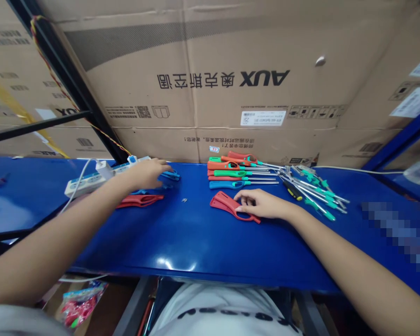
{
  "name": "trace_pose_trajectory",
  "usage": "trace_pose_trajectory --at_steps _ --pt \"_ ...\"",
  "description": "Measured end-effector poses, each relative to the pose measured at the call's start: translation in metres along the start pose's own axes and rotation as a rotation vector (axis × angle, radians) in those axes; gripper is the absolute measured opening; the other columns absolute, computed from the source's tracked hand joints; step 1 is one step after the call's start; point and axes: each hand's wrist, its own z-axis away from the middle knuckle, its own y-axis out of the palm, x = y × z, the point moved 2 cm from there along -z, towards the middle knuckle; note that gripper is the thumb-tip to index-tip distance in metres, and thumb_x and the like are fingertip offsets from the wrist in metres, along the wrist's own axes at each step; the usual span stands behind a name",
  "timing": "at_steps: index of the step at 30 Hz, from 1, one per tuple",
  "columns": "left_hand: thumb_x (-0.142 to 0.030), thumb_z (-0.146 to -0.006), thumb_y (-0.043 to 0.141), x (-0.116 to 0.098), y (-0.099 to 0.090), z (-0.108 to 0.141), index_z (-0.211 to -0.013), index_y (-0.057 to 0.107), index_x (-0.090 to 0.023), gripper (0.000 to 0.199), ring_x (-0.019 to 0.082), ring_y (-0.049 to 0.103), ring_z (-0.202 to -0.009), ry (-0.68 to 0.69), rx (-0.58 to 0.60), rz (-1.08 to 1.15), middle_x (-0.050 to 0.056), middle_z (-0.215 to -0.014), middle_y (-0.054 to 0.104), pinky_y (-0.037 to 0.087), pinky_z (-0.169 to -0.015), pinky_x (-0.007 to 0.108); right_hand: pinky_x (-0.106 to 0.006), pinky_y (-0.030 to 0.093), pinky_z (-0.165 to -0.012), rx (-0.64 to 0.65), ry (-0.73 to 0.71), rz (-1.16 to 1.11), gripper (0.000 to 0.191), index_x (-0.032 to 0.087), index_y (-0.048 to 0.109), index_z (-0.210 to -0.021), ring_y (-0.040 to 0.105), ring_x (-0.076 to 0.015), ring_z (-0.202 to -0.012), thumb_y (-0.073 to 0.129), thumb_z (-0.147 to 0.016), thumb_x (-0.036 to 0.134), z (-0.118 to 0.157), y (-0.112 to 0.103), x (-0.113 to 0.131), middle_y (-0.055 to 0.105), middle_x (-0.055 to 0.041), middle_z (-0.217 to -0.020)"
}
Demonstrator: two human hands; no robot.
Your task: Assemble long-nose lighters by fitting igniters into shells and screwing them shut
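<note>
My left hand [149,173] reaches over blue plastic lighter handle shells [171,176] at the left, its fingers stretched out and slightly blurred. Whether it touches them I cannot tell. Just below it lies a red handle shell [140,200]. My right hand [261,203] has its thumb and fingers closed on a red lighter handle shell [227,204], which lies on the table with a second red piece. Behind this hand, several long-nosed lighters [231,173] with red, green, orange and blue handles lie in a row. A few tiny screws [184,200] rest between my hands.
To the right lie metal lighter rods with teal parts [318,191] and a black-and-yellow screwdriver [293,190]. A white power strip [86,183] with cables is on the left. Cardboard [210,56] stands behind the blue table [182,242]; dark frame bars flank the left side.
</note>
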Motion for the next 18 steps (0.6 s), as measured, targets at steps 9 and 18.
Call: trace_pose_trajectory --at_steps 9,18 --pt "-0.03 -0.101 0.046 -0.166 0.031 0.003 -0.126 0.063 -0.027 0.03 0.025 0.063 -0.111 0.372 -0.345 0.314 0.009 -0.125 0.068 0.052 -0.093 0.041 -0.031 0.045 -0.074 -0.072 -0.1 0.209 0.038 0.021 0.069 -0.12 0.06 -0.0185 -0.078 0.057 -0.095 0.048 0.002 -0.007 0.001 0.069 -0.0056 -0.092" --pt "-0.025 -0.097 0.056 -0.143 0.058 -0.017 -0.105 0.074 -0.026 0.02 0.017 0.071 -0.09 0.338 -0.48 0.865 0.005 -0.099 0.075 0.058 -0.081 0.031 -0.029 0.042 -0.067 -0.115 -0.123 0.461 0.04 0.022 0.066 -0.1 0.058 -0.017 -0.078 0.07 -0.085 0.059 0.012 -0.012 0.017 0.063 -0.0056 -0.106"
